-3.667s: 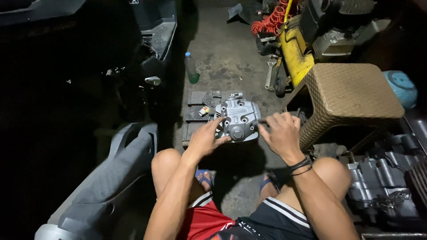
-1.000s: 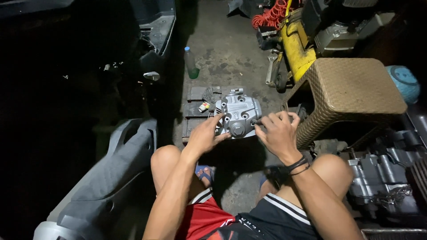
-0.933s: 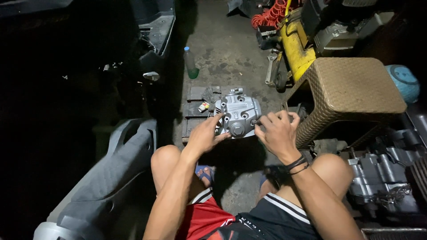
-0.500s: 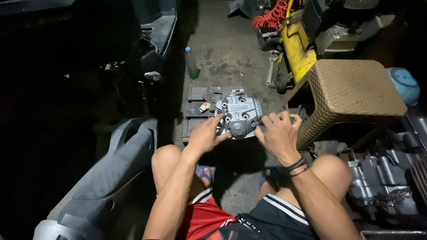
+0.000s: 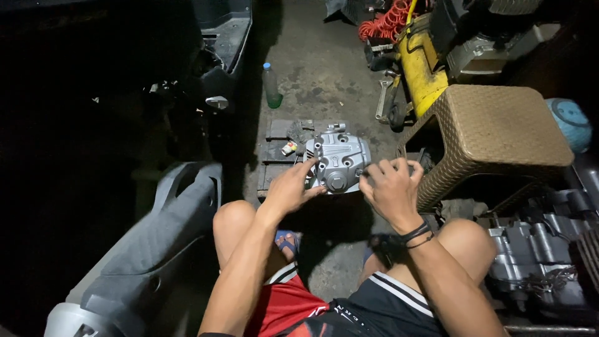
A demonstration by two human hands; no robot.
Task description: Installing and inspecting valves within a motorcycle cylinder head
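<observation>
A silver metal engine cylinder head (image 5: 338,160) rests on a small wooden pallet (image 5: 274,156) on the concrete floor in front of my knees. My left hand (image 5: 290,189) presses against its left lower edge and steadies it. My right hand (image 5: 390,187) is at its right side, fingers curled around a small part or bolt at the edge; what the fingers pinch is too small to make out. A black band circles my right wrist.
A woven tan stool (image 5: 493,134) stands right of the pallet. A clear plastic bottle (image 5: 271,84) stands farther ahead. A yellow machine (image 5: 424,65) and a wrench (image 5: 382,100) lie at the back right. A grey scooter panel (image 5: 150,249) is at my left, engine parts (image 5: 536,256) at my right.
My right hand has shifted slightly at the right edge of the cylinder head, fingers working there. The left hand stays in place on the part.
</observation>
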